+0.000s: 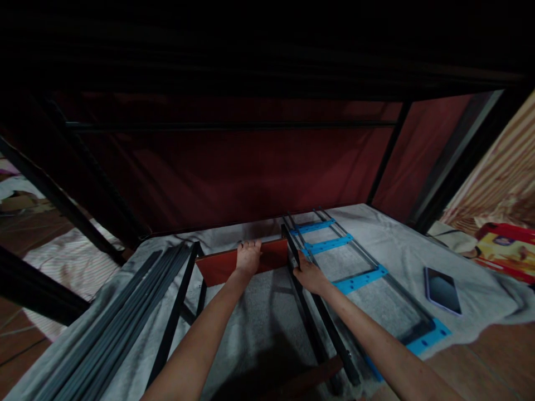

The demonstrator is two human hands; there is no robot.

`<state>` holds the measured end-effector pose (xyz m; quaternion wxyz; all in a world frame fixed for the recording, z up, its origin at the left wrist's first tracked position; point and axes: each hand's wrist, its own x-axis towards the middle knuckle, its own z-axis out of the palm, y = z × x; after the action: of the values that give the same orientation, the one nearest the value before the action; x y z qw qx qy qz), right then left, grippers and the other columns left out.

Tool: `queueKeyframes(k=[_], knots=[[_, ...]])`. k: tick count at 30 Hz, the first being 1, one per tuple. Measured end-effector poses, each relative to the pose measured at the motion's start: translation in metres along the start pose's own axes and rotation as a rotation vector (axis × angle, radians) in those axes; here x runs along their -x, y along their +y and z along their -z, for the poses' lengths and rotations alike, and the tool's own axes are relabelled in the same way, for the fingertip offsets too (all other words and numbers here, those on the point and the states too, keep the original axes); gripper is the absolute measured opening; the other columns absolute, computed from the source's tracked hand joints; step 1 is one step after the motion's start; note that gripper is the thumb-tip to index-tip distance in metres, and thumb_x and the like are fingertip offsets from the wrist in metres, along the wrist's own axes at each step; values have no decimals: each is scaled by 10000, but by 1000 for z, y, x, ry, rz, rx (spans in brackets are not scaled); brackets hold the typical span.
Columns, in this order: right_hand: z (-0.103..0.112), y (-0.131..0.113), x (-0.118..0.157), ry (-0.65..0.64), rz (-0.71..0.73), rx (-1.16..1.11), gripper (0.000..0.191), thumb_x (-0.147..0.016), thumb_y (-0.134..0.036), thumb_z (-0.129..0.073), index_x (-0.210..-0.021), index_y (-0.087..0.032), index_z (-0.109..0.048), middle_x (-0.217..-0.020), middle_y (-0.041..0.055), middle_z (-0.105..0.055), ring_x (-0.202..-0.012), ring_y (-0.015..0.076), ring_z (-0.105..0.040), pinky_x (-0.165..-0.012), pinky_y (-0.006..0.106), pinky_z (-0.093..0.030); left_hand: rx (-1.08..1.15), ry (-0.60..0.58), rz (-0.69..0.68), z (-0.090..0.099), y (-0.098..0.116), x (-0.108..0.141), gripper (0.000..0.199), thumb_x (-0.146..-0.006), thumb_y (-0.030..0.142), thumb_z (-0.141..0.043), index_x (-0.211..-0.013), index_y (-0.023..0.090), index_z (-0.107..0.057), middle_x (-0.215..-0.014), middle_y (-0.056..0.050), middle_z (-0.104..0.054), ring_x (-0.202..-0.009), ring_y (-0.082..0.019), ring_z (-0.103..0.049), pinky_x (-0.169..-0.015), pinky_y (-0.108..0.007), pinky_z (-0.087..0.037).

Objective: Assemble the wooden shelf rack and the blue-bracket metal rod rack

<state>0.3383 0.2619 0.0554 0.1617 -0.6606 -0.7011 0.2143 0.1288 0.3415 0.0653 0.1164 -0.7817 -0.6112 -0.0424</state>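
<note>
Gripping the reddish board (221, 269) by its top edge with our left hand (248, 257), we note it running crosswise between left frame (178, 306) and right frame (333, 335); right hand (310, 274) by its right end, closure unclear.

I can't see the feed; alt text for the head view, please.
A person's left hand grips the top edge of a reddish-brown panel between the sides of a black frame, while the right hand is at the frame's right side. Dark gray rods lie left, blue strips and a phone right, all on pale cloth.
</note>
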Motion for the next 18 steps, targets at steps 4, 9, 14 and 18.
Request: queueKeyframes(k=[4, 9, 14, 18], knots=[[1, -2, 1, 9, -3, 0, 700, -891, -236, -404, -1501, 14, -168, -1208, 219, -645, -1161, 290, -596, -989, 361, -399, -8, 2, -5, -1, 0, 0, 313, -909, 241, -489, -1215, 179, -509, -1118, -144, -639, -1088, -285, -564, -917, -409, -381], [4, -4, 4, 18, -4, 3, 717, -882, -242, -421, -1508, -11, -158, -1207, 209, -648, -1134, 290, -613, -965, 359, -416, -15, 6, -14, -1, -1, 0, 314, -908, 249, -488, -1208, 161, -515, -1111, -156, -638, -1076, -297, -568, -907, -414, -382], [3, -5, 3, 8, -27, 17, 730, -882, -257, -419, -1509, -7, -144, -1229, 223, -632, -1139, 302, -608, -963, 371, -416, -17, 2, -19, -1, -1, -1, 311, -907, 237, -481, -1207, 161, -518, -1113, -155, -637, -1065, -302, -570, -900, -419, -381], [5, -7, 4, 8, -21, 24, 722, -881, -243, -413, -1509, -9, -144, -1227, 220, -633, -1151, 296, -600, -978, 366, -403, -18, 0, -22, 0, -1, 0, 324, -910, 232, -471, -1226, 167, -505, -1111, -154, -637, -1072, -299, -566, -903, -415, -377]])
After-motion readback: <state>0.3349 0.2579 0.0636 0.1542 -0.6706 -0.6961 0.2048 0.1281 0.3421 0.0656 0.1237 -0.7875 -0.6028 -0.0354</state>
